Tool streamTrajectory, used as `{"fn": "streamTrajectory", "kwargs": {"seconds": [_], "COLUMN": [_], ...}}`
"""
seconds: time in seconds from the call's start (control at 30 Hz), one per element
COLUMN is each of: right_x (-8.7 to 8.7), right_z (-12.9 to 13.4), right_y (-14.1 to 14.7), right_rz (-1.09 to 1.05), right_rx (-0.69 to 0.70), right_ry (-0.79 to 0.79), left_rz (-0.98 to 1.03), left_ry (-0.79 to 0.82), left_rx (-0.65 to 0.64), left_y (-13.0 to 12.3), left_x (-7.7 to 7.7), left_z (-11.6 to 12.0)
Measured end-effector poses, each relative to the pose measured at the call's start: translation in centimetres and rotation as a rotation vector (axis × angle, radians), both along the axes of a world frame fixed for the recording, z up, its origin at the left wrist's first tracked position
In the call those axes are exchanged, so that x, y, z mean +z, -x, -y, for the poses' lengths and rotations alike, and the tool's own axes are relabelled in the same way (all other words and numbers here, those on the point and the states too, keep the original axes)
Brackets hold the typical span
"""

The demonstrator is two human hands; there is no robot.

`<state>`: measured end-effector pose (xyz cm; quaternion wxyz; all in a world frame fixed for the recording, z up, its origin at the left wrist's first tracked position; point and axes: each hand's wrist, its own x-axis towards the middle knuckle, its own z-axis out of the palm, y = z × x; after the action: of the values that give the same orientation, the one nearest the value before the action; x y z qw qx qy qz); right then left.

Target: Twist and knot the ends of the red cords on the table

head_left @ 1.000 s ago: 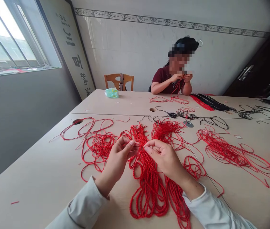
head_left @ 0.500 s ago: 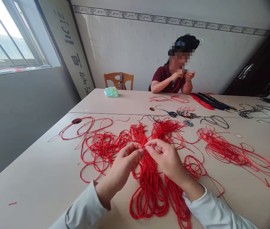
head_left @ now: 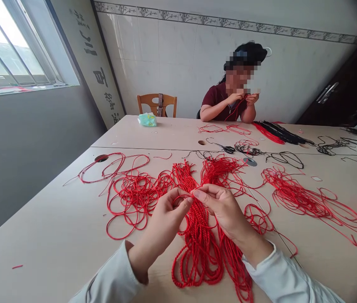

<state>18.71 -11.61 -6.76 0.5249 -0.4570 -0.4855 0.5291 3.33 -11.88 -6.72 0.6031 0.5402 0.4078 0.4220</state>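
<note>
My left hand [head_left: 172, 212] pinches a thin red cord [head_left: 183, 196] between thumb and fingers. Its fingertips almost meet those of my right hand [head_left: 220, 206], which is also closed on the red cord. Exactly how the cord runs between the fingertips is hidden. Beneath both hands lies a thick bundle of twisted red cords [head_left: 199, 235], looped at the near end. A second red bundle [head_left: 222, 168] spreads out behind my right hand, and its looped part comes toward me on the right. Loose red cord [head_left: 137, 191] is tangled left of my left hand.
Across the table [head_left: 55, 240] a person [head_left: 218, 103] holds red cord in both hands. Scissors [head_left: 228, 149], black cords [head_left: 284, 160] and a green-white packet [head_left: 147, 120] lie further back. More red cord [head_left: 310, 202] spreads at right. A wooden chair [head_left: 165, 102] stands behind the table.
My right thumb and fingers have drawn closer together, and my fingertips have come nearer each other on the cord. The bundles on the table stay where they were.
</note>
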Motion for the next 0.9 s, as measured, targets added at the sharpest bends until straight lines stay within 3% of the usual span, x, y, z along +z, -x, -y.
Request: {"fn": "streamTrajectory", "kwargs": {"seconds": [0.17, 0.37, 0.77, 0.9], "right_x": [0.1, -0.3, 0.1, 0.5], "right_z": [0.0, 0.0, 0.6, 0.8], "right_y": [-0.2, -0.3, 0.2, 0.4], "right_rz": [-0.001, 0.049, 0.225, 0.247], "right_rx": [-0.01, 0.003, 0.06, 0.057], "right_ry": [0.008, -0.038, -0.088, -0.108], "left_rz": [0.057, 0.104, -0.093, -0.027], "left_ry": [0.048, 0.063, -0.245, -0.226], "left_rx": [-0.013, 0.067, 0.263, 0.33], "left_y": [-0.1, -0.1, 0.4, 0.3], "left_x": [0.1, -0.4, 0.1, 0.4], "left_z": [0.2, -0.1, -0.3, 0.1]}}
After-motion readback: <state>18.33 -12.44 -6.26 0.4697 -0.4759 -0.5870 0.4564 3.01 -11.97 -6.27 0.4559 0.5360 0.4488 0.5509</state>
